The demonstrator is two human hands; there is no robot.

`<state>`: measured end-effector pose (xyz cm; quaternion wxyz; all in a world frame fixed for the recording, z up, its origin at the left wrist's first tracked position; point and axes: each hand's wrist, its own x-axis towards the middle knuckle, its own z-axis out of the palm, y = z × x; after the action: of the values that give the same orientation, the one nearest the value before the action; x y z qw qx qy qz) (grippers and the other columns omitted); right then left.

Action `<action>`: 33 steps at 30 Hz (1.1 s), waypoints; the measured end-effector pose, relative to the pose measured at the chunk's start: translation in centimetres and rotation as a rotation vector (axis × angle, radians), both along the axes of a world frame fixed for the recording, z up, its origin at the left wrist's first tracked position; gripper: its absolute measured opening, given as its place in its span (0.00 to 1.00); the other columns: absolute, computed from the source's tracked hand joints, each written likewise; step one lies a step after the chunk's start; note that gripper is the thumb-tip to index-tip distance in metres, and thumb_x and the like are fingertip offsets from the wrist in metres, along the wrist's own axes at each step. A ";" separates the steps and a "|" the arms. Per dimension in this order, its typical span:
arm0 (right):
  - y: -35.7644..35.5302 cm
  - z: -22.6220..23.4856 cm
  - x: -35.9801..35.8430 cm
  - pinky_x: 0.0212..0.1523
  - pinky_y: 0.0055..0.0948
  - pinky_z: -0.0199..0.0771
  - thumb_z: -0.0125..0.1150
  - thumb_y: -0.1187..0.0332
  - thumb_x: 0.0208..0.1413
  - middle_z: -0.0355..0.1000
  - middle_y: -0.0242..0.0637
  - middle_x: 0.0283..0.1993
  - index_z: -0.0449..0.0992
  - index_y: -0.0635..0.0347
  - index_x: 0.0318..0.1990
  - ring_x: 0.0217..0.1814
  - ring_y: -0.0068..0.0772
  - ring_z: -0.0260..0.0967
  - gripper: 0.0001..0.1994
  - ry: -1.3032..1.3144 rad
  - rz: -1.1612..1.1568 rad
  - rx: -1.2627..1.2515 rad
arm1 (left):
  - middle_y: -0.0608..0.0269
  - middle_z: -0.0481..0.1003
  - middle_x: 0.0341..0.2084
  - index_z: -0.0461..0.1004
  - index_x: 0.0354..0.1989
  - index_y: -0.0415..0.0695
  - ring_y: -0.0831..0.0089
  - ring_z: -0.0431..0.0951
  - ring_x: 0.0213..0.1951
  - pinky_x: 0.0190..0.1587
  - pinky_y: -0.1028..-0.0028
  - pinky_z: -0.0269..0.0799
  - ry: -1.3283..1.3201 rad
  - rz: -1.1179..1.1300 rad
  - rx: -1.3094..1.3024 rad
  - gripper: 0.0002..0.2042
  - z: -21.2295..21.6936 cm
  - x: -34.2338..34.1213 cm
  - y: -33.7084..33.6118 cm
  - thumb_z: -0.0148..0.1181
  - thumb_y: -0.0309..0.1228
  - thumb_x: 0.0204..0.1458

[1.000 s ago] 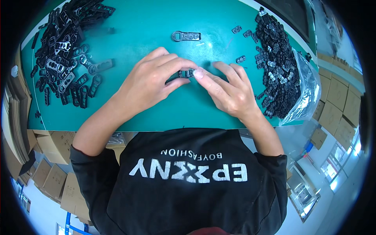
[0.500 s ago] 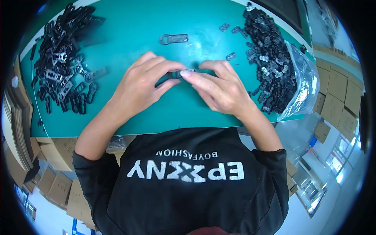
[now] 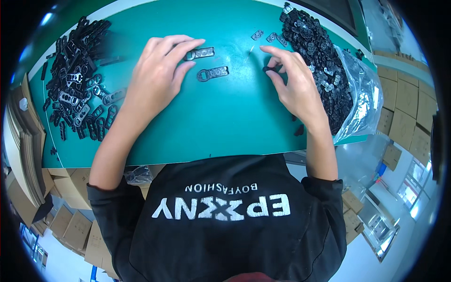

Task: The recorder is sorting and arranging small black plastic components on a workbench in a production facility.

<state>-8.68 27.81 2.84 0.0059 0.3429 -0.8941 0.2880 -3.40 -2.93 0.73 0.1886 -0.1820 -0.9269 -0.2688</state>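
Note:
On the green mat (image 3: 225, 117) lie two long black-and-metal buckle parts, one (image 3: 201, 52) farther away and one (image 3: 213, 73) nearer. My left hand (image 3: 157, 75) lies flat with its fingers apart, and its fingertips touch the left end of the farther part. My right hand (image 3: 293, 87) is to the right, with thumb and forefinger pinching a small black piece (image 3: 268, 69) on the mat beside the right pile.
A heap of black buckle parts (image 3: 75, 89) covers the mat's left end. Another heap of small black pieces (image 3: 319, 61) spills from a clear plastic bag (image 3: 364, 103) on the right. A few loose pieces (image 3: 270, 36) lie at the far edge. Cardboard boxes (image 3: 404, 108) stand around the table.
Both hands were together at the mat's middle, working one part. They have separated: the left reached up toward the far part, the right moved toward the right pile. A second long part lies on the mat.

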 end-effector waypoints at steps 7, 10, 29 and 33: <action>-0.7 0.0 0.7 0.45 0.32 0.82 0.67 0.88 0.57 0.82 0.40 0.45 0.78 0.54 0.68 0.40 0.35 0.79 0.31 -0.041 -0.052 -0.077 | 0.61 0.83 0.47 0.84 0.57 0.49 0.58 0.81 0.45 0.51 0.62 0.79 -0.024 -0.022 0.050 0.20 1.6 2.6 -1.4 0.74 0.24 0.54; -1.0 0.4 1.7 0.44 0.32 0.82 0.65 0.88 0.58 0.82 0.41 0.44 0.78 0.54 0.69 0.39 0.35 0.80 0.31 -0.136 -0.062 -0.133 | 0.60 0.83 0.47 0.84 0.56 0.48 0.58 0.81 0.45 0.51 0.61 0.79 -0.064 -0.044 0.086 0.20 1.6 4.8 -0.1 0.75 0.23 0.54; -0.7 2.2 0.6 0.47 0.35 0.81 0.68 0.89 0.52 0.80 0.41 0.44 0.81 0.61 0.61 0.45 0.36 0.79 0.27 -0.158 0.152 0.084 | 0.65 0.82 0.53 0.83 0.59 0.53 0.59 0.79 0.56 0.58 0.61 0.78 -0.085 -0.037 0.051 0.22 -1.0 -0.1 1.8 0.76 0.31 0.55; -0.9 1.2 1.8 0.48 0.31 0.83 0.69 0.90 0.54 0.79 0.40 0.44 0.80 0.62 0.63 0.45 0.30 0.80 0.28 -0.301 0.033 -0.098 | 0.69 0.80 0.50 0.84 0.56 0.55 0.62 0.78 0.53 0.53 0.63 0.78 0.090 0.068 -0.080 0.21 1.5 0.1 -1.6 0.77 0.34 0.52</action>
<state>-6.86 26.95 4.05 -0.1161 0.3098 -0.8640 0.3796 -3.27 -4.58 2.28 0.2318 -0.1698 -0.9330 -0.2167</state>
